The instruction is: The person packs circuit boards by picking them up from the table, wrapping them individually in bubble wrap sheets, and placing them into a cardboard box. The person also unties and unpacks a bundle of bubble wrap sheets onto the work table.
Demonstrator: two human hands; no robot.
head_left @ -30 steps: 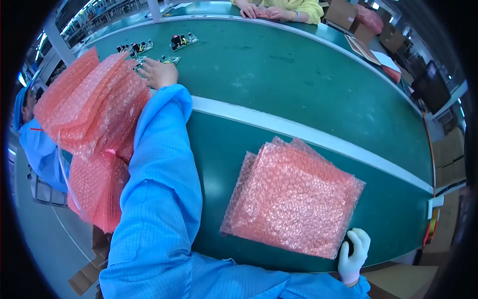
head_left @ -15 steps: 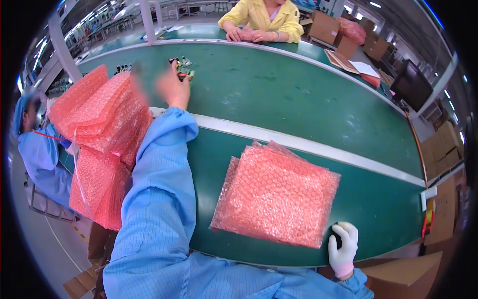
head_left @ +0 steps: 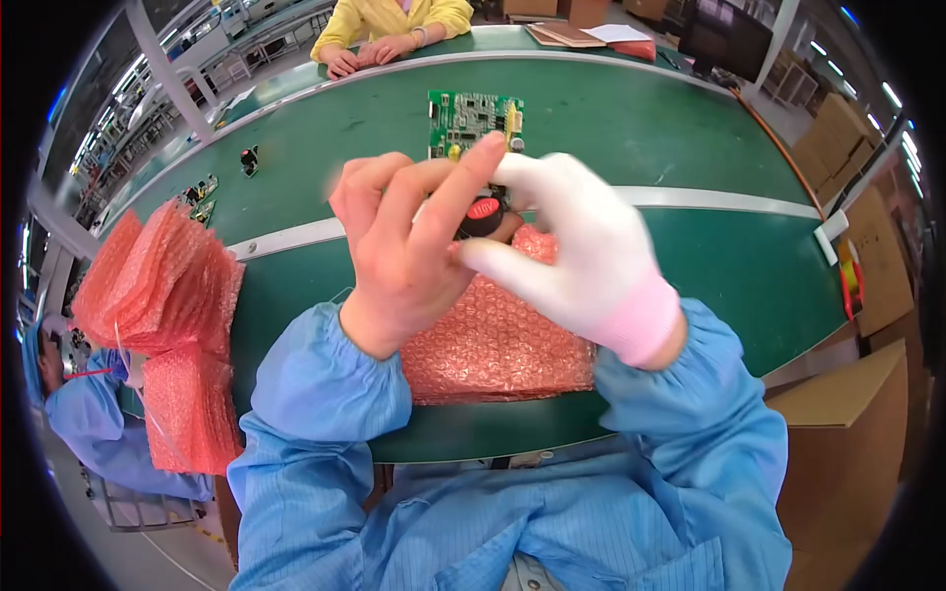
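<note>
Above the middle of the near half of the bench: my two hands, close together, at one circuit board [head_left: 478, 120]. My bare left hand [head_left: 404, 241] has its fingers bent and closed on the lower part of the board, forefinger laid along that edge; its thumb is hidden from me. My gloved right hand [head_left: 591, 241] curves thumb and forefinger around a black round part [head_left: 482, 216] with a red top, between my hands; whether they pinch it, I cannot tell. The board's green face, with a yellow component at its right side, shows beyond my fingertips.

Beneath my hands, pink bubble-wrap sheets [head_left: 503, 345] lie flat on the green bench [head_left: 680, 261]. A pale strip [head_left: 714, 200] crosses the bench just beyond them. Near left: a tall bundle of pink bubble wrap [head_left: 158, 286]. Far left: more boards [head_left: 202, 200]. At the far edge, a person in yellow [head_left: 394, 25]; at left, a person in blue [head_left: 123, 433]. Near right: an open cardboard box [head_left: 843, 463].
</note>
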